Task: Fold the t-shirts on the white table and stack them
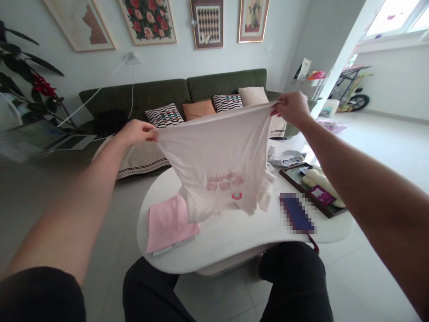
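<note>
Stretched between my two hands hangs a pale pink T-shirt (221,147), upside down, with a pink print and a small rainbow on its front. My left hand (139,129) pinches one corner of its upper edge. The other corner, somewhat higher, is gripped by my right hand (291,107). The shirt's lower end, sleeves included, dangles over the white table (228,241), and I cannot tell whether it touches the top. Partly behind its left side lies a folded pink cloth (169,223).
On the table's right stand a dark tray (321,208) with a cream plush item, a blurred-out blue object (298,213) with a strap, and a crumpled plastic bag (286,157). A green sofa (134,100) with cushions is behind; a laptop (72,142) sits at left.
</note>
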The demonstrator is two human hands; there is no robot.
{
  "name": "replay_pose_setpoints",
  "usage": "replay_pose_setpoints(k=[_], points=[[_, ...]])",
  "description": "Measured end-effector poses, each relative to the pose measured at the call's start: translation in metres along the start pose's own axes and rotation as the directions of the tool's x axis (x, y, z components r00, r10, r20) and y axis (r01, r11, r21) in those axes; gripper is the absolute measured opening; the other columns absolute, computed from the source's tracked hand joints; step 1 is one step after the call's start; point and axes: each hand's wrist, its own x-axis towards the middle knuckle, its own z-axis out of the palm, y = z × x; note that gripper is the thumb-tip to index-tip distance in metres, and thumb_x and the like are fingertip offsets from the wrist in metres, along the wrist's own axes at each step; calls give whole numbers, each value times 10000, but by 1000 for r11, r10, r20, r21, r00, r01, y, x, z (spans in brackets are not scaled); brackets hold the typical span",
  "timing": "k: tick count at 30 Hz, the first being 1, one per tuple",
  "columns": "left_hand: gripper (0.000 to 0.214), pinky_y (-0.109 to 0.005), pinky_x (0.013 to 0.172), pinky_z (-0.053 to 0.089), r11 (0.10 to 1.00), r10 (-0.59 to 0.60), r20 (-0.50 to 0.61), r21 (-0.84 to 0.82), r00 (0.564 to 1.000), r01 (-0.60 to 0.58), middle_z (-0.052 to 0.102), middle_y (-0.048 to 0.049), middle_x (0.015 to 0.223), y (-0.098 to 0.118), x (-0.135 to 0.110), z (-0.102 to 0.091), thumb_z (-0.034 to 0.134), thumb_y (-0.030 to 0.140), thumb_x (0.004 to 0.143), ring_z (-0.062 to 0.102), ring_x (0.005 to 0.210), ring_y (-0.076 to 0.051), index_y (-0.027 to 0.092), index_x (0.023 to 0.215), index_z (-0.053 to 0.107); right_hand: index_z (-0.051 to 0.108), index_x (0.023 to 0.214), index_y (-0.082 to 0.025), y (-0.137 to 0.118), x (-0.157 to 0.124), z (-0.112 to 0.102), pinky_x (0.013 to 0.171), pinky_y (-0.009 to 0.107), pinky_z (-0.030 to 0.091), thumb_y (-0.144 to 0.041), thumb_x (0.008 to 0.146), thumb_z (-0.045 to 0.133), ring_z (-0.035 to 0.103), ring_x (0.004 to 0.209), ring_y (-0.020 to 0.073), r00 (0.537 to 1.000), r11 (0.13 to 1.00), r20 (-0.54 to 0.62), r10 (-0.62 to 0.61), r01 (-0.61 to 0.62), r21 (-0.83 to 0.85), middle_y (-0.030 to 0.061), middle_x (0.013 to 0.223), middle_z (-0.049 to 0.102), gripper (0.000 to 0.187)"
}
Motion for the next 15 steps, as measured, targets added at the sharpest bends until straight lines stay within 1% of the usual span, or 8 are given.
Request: replay_pose_setpoints(k=[2, 3, 5, 7, 9, 11, 13, 15], points=[[639, -218, 761, 347, 983, 138, -77, 130, 987, -128, 571, 40, 753, 5, 0, -13, 281, 474, 801, 548, 765, -80, -65, 1016, 550, 523, 627, 156, 10, 7, -11, 541, 183, 296, -338, 761, 133, 554, 672, -24, 999, 998, -11, 43, -42, 46, 170, 765, 634, 644], [647, -209, 760, 330, 964, 211, -123, 190, 970, -186, 551, 54, 744, 7, -3, -17, 243, 466, 814, 541, 762, -68, -67, 1037, 536, 543, 707, 162, 16, 4, -15, 551, 179, 298, -331, 777, 167, 551, 666, -28, 998, 996, -31, 51, -49, 74, 161, 785, 641, 624], [594, -199, 735, 341, 933, 304, -198, 261, 932, -249, 548, 58, 736, 11, -17, -13, 320, 473, 817, 520, 704, -42, -31, 1027, 554, 566, 847, 148, 27, -17, -21, 579, 162, 315, -311, 805, 273, 545, 647, -22, 997, 995, -65, 40, -34, 94, 141, 803, 652, 546], [456, -197, 701, 370, 924, 333, -221, 272, 917, -271, 579, 34, 762, 12, -40, 6, 453, 436, 799, 488, 650, -40, 37, 964, 600, 585, 934, 95, 39, -55, -18, 635, 166, 358, -265, 810, 393, 547, 665, 10, 998, 996, -44, 45, -42, 81, 117, 810, 660, 426], [299, -202, 688, 388, 929, 336, -172, 219, 926, -297, 609, 1, 820, 8, -69, 40, 512, 359, 789, 488, 654, -66, 104, 895, 627, 606, 980, 4, 52, -103, -8, 705, 193, 395, -183, 796, 448, 559, 754, 55, 999, 996, 12, 51, -52, 72, 98, 883, 658, 306], [196, -216, 683, 398, 935, 344, -53, 116, 938, -336, 621, -14, 843, 2, -104, 82, 533, 302, 772, 524, 696, -106, 157, 858, 635, 620, 982, -85, 68, -153, 7, 744, 200, 416, -117, 768, 448, 558, 888, 99, 995, 992, 79, 60, -68, 103, 90, 1012, 629, 276], [152, -247, 710, 400, 946, 318, 41, 53, 947, -320, 625, -22, 816, -4, -142, 129, 513, 239, 773, 536, 722, -131, 182, 841, 637, 622, 944, -120, 89, -202, 25, 721, 201, 447, -98, 741, 431, 547, 966, 140, 985, 982, 153, 75, -99, 161, 96, 1051, 609, 280], [145, -266, 729, 400, 964, 264, 141, -5, 954, -266, 625, -23, 787, -9, -180, 177, 505, 190, 763, 543, 741, -145, 192, 823, 638, 617, 928, -149, 114, -249, 42, 743, 239, 467, -98, 718, 408, 560, 955, 164, 966, 980, 249, 74, -117, 163, 90, 1060, 602, 300]])
